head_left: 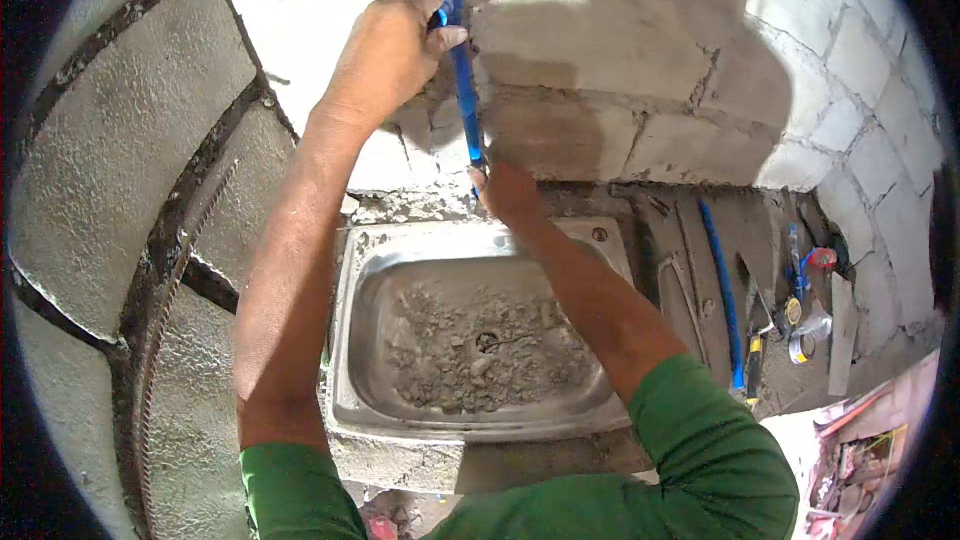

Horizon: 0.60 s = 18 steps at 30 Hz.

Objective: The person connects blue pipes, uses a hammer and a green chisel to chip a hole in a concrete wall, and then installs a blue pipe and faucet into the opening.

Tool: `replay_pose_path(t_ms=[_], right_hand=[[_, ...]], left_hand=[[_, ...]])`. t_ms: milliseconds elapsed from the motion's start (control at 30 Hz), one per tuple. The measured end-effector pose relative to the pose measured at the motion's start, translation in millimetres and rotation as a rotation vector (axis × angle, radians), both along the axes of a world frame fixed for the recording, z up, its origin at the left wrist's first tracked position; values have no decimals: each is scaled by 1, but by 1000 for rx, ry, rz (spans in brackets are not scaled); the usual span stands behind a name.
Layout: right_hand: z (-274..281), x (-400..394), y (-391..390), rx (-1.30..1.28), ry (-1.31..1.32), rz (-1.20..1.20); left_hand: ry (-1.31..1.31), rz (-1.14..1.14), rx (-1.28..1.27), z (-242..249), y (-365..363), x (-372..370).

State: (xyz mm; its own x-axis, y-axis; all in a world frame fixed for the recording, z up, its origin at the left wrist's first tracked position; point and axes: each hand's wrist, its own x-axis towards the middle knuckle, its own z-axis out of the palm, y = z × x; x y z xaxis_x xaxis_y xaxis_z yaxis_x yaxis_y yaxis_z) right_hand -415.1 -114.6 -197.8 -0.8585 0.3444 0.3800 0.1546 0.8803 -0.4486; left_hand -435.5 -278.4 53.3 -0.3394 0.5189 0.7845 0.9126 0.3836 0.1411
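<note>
A blue pipe (pixel 465 90) stands nearly upright against the block wall, behind the sink. Near its top, the fingers of my left hand (pixel 405 45) are closed around it. My right hand (pixel 510 192) pinches the pipe's lower end, just above the back rim of the sink; part of that end is hidden by the fingers. Below my hands sits a metal sink (pixel 345 360), its basin strewn with grey rubble (pixel 480 370) around the drain.
To the right on the ledge lie another blue pipe (pixel 722 290), a trowel (pixel 757 305), a roll of tape (pixel 800 348) and a flat metal blade (pixel 840 330). Block walls (pixel 610 40) rise behind and at both sides. A ribbed steel bar (pixel 165 340) runs along the left wall.
</note>
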Motion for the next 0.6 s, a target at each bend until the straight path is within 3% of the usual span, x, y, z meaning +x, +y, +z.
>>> replay_pose_path(t_ms=[100, 167, 233, 300, 333, 400, 467, 600], right_hand=[[12, -6, 4, -87, 129, -15], [17, -20, 13, 71, 276, 22], [20, -28, 20, 74, 180, 52], [12, -34, 25, 82, 94, 81], [6, -35, 25, 109, 148, 74], [4, -36, 25, 138, 203, 63], [3, -37, 21, 129, 32, 33], [4, -31, 3, 165, 206, -21]], left_hand=[[-54, -146, 5, 10, 3, -13], [-83, -18, -99, 24, 3, -16], [-14, -46, -80, 24, 7, -12], [-94, 118, -227, 27, 13, -1], [29, 9, -101, 14, 16, -23], [-1, 19, -108, 16, 16, -17], [-34, 33, -113, 20, 16, -11], [-39, 70, -199, 27, 13, -6]])
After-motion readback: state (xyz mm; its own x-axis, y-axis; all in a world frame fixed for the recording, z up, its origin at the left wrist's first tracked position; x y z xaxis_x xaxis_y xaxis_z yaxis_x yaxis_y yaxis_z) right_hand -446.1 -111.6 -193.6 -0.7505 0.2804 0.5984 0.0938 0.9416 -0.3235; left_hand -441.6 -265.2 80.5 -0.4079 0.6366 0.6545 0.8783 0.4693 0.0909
